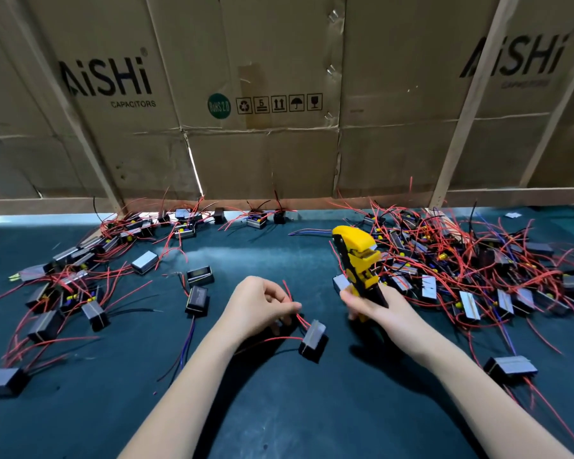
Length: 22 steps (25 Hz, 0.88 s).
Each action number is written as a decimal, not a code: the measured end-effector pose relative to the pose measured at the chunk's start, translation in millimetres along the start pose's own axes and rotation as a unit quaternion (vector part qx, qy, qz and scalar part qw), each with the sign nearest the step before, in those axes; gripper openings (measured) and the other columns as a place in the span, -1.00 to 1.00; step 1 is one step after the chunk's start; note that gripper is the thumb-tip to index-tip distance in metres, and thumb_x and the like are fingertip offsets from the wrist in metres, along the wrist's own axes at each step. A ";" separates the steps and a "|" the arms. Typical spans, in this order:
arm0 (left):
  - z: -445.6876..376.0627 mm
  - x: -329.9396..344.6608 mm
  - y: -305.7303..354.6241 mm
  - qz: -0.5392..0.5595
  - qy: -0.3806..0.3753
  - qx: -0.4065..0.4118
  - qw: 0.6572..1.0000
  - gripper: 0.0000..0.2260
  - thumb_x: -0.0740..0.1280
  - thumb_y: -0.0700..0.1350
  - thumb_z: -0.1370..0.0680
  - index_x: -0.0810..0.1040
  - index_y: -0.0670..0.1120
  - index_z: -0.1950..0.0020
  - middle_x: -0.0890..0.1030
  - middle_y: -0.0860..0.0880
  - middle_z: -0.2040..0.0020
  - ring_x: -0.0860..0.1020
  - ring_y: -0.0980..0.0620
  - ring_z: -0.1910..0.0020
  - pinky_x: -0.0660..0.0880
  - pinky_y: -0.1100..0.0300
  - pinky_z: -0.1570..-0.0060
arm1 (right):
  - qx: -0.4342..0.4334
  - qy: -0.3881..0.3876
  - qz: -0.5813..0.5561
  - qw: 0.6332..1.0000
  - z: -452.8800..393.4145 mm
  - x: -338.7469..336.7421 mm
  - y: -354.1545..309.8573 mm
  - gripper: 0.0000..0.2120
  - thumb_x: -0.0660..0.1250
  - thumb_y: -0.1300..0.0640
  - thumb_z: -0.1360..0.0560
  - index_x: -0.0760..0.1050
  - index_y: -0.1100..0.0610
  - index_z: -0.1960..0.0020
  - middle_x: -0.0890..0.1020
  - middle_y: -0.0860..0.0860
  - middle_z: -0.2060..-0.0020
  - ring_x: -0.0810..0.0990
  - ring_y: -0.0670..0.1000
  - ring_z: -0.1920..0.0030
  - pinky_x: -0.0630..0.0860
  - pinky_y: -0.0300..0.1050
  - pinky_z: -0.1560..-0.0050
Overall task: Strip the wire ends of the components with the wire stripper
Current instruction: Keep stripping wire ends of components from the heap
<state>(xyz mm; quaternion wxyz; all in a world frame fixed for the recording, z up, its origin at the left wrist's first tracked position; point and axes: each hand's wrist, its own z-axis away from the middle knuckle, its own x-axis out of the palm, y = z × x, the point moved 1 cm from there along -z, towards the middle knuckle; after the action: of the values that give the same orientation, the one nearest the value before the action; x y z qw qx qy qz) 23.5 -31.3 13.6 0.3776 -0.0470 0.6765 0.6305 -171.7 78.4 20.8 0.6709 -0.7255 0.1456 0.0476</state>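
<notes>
Left hand (260,304) pinches a red wire (290,298) of the component (313,339) at 6 o'clock on the counter (279,409). Right hand (375,306) grips the yellow wire stripper (357,260), not yet on the wire. Big tangled pile (478,270) at 3 o'clock likely left; smaller pile (70,279) at 9 o'clock. Cardboard wall (262,94) behind.

One head-worn wide view looks forward and down, seemingly close over the table (279,409).
</notes>
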 end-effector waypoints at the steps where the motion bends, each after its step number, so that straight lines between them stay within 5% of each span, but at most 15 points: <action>1: 1.4 1.1 2.8 0.060 -0.016 0.011 0.998 -0.81 0.53 -0.10 -0.44 0.63 -0.15 0.32 0.67 -0.07 0.39 0.56 0.07 0.46 0.45 0.26 0.33 | -0.007 0.027 0.030 0.999 -1.0 -5.1 1.6 -0.45 0.46 -0.27 -0.34 0.47 0.24 0.11 0.51 -0.05 0.30 0.46 -0.04 0.22 0.38 -0.16 0.11; 5: 3.3 2.5 13.7 0.250 -0.052 0.047 0.966 -0.86 0.44 -0.15 -0.51 0.57 -0.06 0.25 0.68 -0.06 0.27 0.64 0.06 0.29 0.37 0.32 0.39 | -0.031 0.137 0.162 0.977 -2.3 -19.9 4.7 -0.74 0.46 -0.13 -0.39 0.52 0.03 0.11 0.60 -0.06 0.27 0.50 -0.15 0.23 0.38 -0.28 0.16; 8: 6.4 5.3 17.2 0.325 -0.101 0.065 0.938 -0.90 0.42 -0.09 -0.48 0.55 -0.05 0.19 0.71 -0.15 0.14 0.66 -0.02 0.16 0.49 0.33 0.27 | -0.059 0.225 0.275 0.933 -3.6 -22.6 6.1 -0.69 0.47 -0.18 -0.34 0.48 0.01 0.18 0.56 -0.10 0.29 0.50 -0.13 0.25 0.34 -0.24 0.23; 15: 7.7 9.7 17.4 0.288 -0.053 0.116 0.949 -0.90 0.43 -0.20 -0.51 0.69 -0.01 0.06 0.69 -0.10 0.24 0.64 0.02 0.21 0.51 0.31 0.19 | -0.047 0.324 0.472 0.818 -11.7 -29.7 20.0 -0.52 0.41 -0.29 -0.31 0.43 0.14 0.18 0.54 0.04 0.28 0.55 0.20 0.19 0.37 0.01 0.14; 22: 9.8 15.0 20.1 0.262 -0.021 0.106 0.959 -0.91 0.41 -0.20 -0.53 0.71 -0.06 0.10 0.72 -0.08 0.20 0.61 0.12 0.28 0.50 0.35 0.27 | -0.022 0.350 0.498 0.793 -15.4 -33.4 23.2 -0.48 0.41 -0.32 -0.32 0.43 0.16 0.16 0.55 0.08 0.25 0.56 0.19 0.16 0.33 0.02 0.13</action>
<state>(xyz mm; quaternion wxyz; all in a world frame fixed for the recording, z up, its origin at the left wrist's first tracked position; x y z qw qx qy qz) 6.4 -12.3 22.3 0.2159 0.1855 0.7199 0.6330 -211.8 66.8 8.8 0.4408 -0.5343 0.7111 0.1213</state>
